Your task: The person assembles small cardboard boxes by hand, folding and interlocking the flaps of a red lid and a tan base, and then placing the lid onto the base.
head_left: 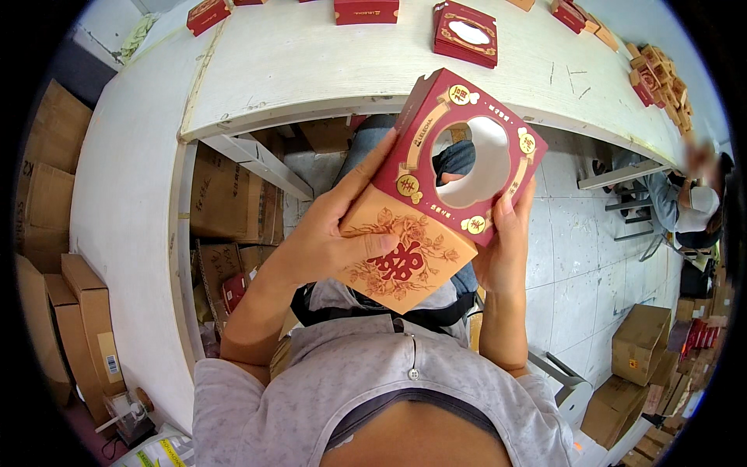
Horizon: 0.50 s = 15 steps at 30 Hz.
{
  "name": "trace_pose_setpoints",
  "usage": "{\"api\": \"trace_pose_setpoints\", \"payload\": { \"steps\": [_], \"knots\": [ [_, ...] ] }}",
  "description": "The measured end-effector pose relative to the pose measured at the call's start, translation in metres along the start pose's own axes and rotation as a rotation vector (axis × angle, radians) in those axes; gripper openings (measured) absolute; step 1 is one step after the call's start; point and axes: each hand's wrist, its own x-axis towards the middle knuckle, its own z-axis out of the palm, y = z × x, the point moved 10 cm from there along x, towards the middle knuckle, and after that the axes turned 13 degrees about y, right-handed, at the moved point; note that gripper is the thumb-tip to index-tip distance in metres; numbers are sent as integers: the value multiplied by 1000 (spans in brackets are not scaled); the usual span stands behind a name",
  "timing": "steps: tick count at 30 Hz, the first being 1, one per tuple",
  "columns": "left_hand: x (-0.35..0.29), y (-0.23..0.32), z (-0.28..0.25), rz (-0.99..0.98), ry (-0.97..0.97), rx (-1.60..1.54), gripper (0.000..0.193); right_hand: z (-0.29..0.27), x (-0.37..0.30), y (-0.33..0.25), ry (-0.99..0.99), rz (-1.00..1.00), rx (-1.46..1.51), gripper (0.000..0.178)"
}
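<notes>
Both-handed, left grip (327,233) and right grip (502,253) clasping glossy red windowed sleeve (459,156), tan cardboard box (401,261)

You wear a pale grey short-sleeved top (373,373) flecked with a fine darker speckle, its soft fabric creased across the chest. A single small round button (413,374) of a light colour sits at the centre front, just below a short placket seam. The sleeves end above your elbows, leaving both forearms bare, and your left hand (331,237) and right hand (506,249) carry no gloves, rings or watch. A dark strap or band (436,317) runs across your body above the neckline. At the lower edge, the hem lifts over a darker grey layer (405,406).
</notes>
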Motion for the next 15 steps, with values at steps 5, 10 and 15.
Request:
{"api": "trace_pose_setpoints", "payload": {
  "steps": [5,10,15],
  "knots": [
    [1,-1,1,-19,0,-87,83,-1,-3,-6,5,-122,-110,63],
    [2,1,-1,-5,27,-64,83,-2,-6,-11,-27,-149,-69,71],
    [2,-1,-3,22,43,-96,84,-3,-2,-9,-38,-153,-90,77]
  ]
}}
